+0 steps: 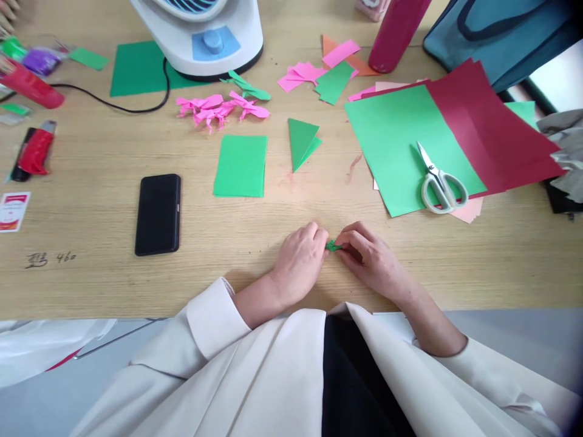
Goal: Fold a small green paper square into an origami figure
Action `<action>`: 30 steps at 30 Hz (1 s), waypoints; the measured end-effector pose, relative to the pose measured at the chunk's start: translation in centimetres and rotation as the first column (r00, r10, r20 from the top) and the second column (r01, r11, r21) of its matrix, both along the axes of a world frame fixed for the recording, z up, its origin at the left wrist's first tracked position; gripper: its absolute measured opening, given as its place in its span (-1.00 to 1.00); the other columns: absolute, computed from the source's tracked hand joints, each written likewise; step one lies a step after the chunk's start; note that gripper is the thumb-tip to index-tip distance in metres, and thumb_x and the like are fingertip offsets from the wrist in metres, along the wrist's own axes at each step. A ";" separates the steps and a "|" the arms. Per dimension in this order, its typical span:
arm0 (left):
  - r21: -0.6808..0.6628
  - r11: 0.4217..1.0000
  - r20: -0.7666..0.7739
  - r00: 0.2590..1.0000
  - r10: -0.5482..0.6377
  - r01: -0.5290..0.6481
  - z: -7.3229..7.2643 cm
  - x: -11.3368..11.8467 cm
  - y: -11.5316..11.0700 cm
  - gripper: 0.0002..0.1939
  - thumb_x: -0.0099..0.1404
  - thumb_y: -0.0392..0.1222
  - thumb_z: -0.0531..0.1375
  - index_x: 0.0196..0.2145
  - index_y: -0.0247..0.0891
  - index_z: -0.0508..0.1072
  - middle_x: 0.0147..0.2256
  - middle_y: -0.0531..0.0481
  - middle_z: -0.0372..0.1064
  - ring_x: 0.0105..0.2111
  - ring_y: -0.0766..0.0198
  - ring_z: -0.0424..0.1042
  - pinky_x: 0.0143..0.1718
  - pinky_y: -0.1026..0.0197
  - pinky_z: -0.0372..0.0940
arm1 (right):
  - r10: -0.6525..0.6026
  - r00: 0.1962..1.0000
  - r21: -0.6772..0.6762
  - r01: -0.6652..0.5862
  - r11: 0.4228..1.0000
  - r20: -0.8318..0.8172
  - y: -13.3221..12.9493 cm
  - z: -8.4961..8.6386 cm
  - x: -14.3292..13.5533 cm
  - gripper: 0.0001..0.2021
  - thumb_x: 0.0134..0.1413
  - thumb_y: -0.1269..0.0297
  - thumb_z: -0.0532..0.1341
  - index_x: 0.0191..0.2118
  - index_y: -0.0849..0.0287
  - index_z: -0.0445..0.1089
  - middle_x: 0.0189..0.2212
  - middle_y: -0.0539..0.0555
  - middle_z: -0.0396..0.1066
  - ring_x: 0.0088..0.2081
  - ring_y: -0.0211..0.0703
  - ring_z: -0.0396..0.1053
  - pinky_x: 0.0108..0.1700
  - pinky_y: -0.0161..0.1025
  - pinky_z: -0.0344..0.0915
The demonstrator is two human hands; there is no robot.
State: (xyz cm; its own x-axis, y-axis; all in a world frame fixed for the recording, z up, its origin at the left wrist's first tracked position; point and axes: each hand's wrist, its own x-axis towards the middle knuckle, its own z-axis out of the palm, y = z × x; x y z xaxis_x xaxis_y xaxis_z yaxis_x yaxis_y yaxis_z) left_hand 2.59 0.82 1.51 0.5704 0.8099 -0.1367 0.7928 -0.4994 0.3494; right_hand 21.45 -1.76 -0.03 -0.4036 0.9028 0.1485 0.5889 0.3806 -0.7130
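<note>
Between my two hands is a small piece of folded green paper point(333, 246), mostly covered by fingers. My left hand point(300, 261) is closed on its left end, with the fingertips hidden behind the knuckles. Thumb and forefinger of my right hand point(371, 258) pinch the right end. Farther up the table lie a square stack of green paper point(240, 167) and a folded green triangle point(303, 142). Pink folded paper figures point(214, 110) sit behind the stack, with a green folded figure point(248, 86) beside them.
White-handled scissors point(441, 185) rest on green and red sheets point(405, 145) at right. A black phone point(158, 214) lies left. Behind stand a white fan point(204, 36) and a dark pink bottle point(396, 33). A black cable point(132, 111) crosses the back left, near a red-handled cutter point(36, 149).
</note>
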 end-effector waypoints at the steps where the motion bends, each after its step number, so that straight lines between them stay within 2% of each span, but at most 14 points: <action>1: -0.023 1.000 0.009 1.000 0.014 -0.014 0.1 0.2 0.2 -0.94 0.37 -0.31 0.17 -0.18 -0.28 0.38 -0.16 -0.08 0.36 -0.19 0.16 0.40 -0.16 0.12 0.33 | -0.017 1.000 0.023 0.017 1.000 0.013 0.0 0.0 0.1 -0.86 0.27 0.46 0.12 -0.11 0.11 0.32 -0.18 0.13 0.28 -0.17 -0.09 0.35 -0.15 -0.13 0.36; 5: -0.052 0.998 0.077 0.996 0.036 -0.032 0.0 0.1 0.3 -0.96 0.35 -0.31 0.18 -0.24 -0.25 0.37 -0.18 -0.05 0.36 -0.19 0.17 0.40 -0.17 0.12 0.32 | -0.129 0.983 0.091 0.118 0.989 0.129 0.2 0.1 0.5 -0.74 0.17 0.37 0.25 -0.01 0.13 0.34 -0.09 0.21 0.28 -0.03 0.06 0.30 -0.01 0.03 0.32; 7: -0.051 0.998 0.132 0.991 0.038 -0.032 -0.3 -0.1 0.3 -0.95 0.34 -0.34 0.17 -0.27 -0.24 0.36 -0.23 -0.02 0.37 -0.22 0.19 0.39 -0.17 0.12 0.30 | -0.110 0.984 0.076 0.100 0.992 0.141 0.4 0.2 0.7 -0.78 0.14 0.37 0.27 -0.07 0.14 0.39 -0.10 0.20 0.30 -0.04 0.07 0.31 0.00 0.04 0.30; 10: -0.115 0.993 0.267 0.961 0.066 -0.036 -0.8 -0.5 0.2 -0.89 0.28 -0.40 0.18 -0.30 -0.23 0.35 -0.34 0.05 0.37 -0.30 0.25 0.37 -0.23 0.18 0.26 | -0.043 0.996 -0.027 0.045 0.999 0.084 0.6 0.5 0.9 -0.96 0.16 0.38 0.24 -0.26 0.15 0.42 -0.24 0.13 0.36 -0.19 -0.06 0.34 -0.14 -0.10 0.30; 12: -0.211 0.977 0.382 0.916 0.122 -0.042 -0.9 -0.8 0.4 -0.86 0.23 -0.41 0.23 -0.30 -0.23 0.36 -0.38 0.10 0.36 -0.36 0.30 0.34 -0.30 0.24 0.22 | -0.046 0.999 -0.152 0.046 0.987 0.002 1.0 0.9 1.0 -0.96 0.18 0.36 0.22 -0.30 0.16 0.42 -0.36 0.05 0.36 -0.34 -0.17 0.31 -0.29 -0.21 0.24; 15: -0.360 0.933 0.531 0.817 0.223 -0.021 -0.7 -1.0 1.1 -0.86 0.19 -0.34 0.28 -0.42 -0.26 0.35 -0.46 0.13 0.29 -0.45 0.37 0.26 -0.39 0.29 0.13 | -0.094 0.983 -0.325 0.038 0.945 -0.159 2.0 1.8 0.9 -0.91 0.15 0.27 0.27 -0.29 0.16 0.40 -0.47 -0.04 0.32 -0.43 -0.25 0.24 -0.37 -0.27 0.17; 19: -0.589 0.807 0.651 0.607 0.456 0.026 -0.1 -0.8 2.1 -0.62 0.11 -0.07 0.37 -0.56 -0.27 0.24 -0.59 0.19 0.13 -0.55 0.44 0.10 -0.48 0.32 0.02 | -0.149 0.880 -0.444 -0.077 0.893 -0.451 4.3 3.0 0.0 -0.67 0.03 0.02 0.36 -0.35 0.18 0.34 -0.54 -0.08 0.24 -0.49 -0.30 0.15 -0.45 -0.30 0.09; 21: -0.650 0.759 0.671 0.498 0.549 0.040 0.0 -0.4 2.6 -0.52 0.02 0.02 0.42 -0.58 -0.27 0.21 -0.60 0.19 0.12 -0.56 0.46 0.08 -0.49 0.33 0.02 | -0.157 0.852 -0.462 -0.108 0.880 -0.499 5.5 3.3 -0.4 -0.59 -0.01 -0.07 0.37 -0.43 0.18 0.31 -0.57 -0.09 0.20 -0.51 -0.33 0.10 -0.47 -0.30 0.03; 24: -0.697 0.716 0.677 0.373 0.634 0.050 0.2 0.1 3.1 -0.48 -0.05 0.08 0.45 -0.59 -0.27 0.21 -0.59 0.20 0.14 -0.56 0.48 0.10 -0.50 0.34 0.03 | -0.149 0.868 -0.459 -0.099 0.883 -0.473 6.9 3.4 -0.8 -0.57 -0.02 -0.10 0.37 -0.46 0.19 0.32 -0.57 -0.08 0.21 -0.51 -0.33 0.08 -0.47 -0.29 0.00; 26: -0.710 0.702 0.671 0.354 0.651 0.056 0.3 0.1 3.6 -0.47 -0.06 0.09 0.45 -0.57 -0.27 0.21 -0.60 0.20 0.15 -0.58 0.49 0.10 -0.52 0.35 0.02 | -0.135 0.890 -0.441 -0.080 0.894 -0.435 7.6 3.2 -0.8 -0.58 0.00 -0.09 0.36 -0.44 0.19 0.33 -0.56 -0.08 0.22 -0.51 -0.33 0.09 -0.47 -0.29 -0.01; 30: -0.702 0.712 0.661 0.405 0.631 0.036 0.2 -0.2 5.0 -0.47 -0.05 0.09 0.46 -0.56 -0.26 0.22 -0.62 0.21 0.13 -0.61 0.49 0.08 -0.56 0.35 -0.03 | -0.119 0.899 -0.417 -0.075 0.906 -0.421 8.6 2.8 -1.1 -0.59 0.01 -0.07 0.36 -0.46 0.18 0.29 -0.58 -0.10 0.21 -0.54 -0.35 0.04 -0.50 -0.30 -0.06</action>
State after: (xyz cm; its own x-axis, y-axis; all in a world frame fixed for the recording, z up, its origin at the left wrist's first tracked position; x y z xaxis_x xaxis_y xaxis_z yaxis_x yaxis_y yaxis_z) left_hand 2.35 5.84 1.73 0.3848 0.8945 -0.2274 -0.0158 0.2528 0.9674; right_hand 20.35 6.79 2.73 -0.3670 0.9262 -0.0865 0.1937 -0.0149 -0.9809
